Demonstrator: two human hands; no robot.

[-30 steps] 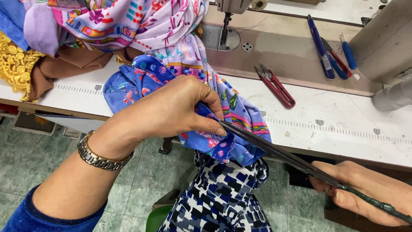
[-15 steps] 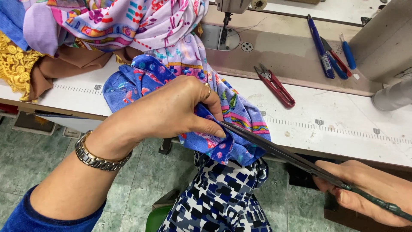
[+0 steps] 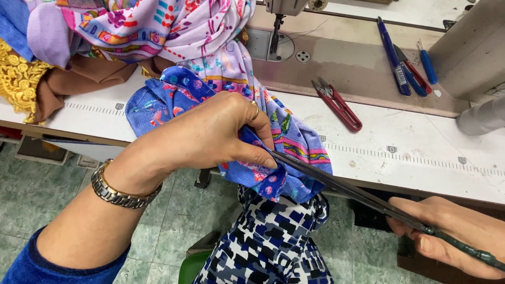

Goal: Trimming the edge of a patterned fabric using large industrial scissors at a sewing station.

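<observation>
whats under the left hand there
The left hand presses on blue patterned fabric bunched at the edge of the white table. Long scissors, held by the right hand, run in under its fingers; the blade tips are covered.

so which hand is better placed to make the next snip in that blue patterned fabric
Right. The right hand holds the long scissors, blades at the blue patterned fabric. The left hand is pinching that fabric.

No packages, signs or screens; only a small white label on the blue pen point(image 3: 392, 58).
</observation>
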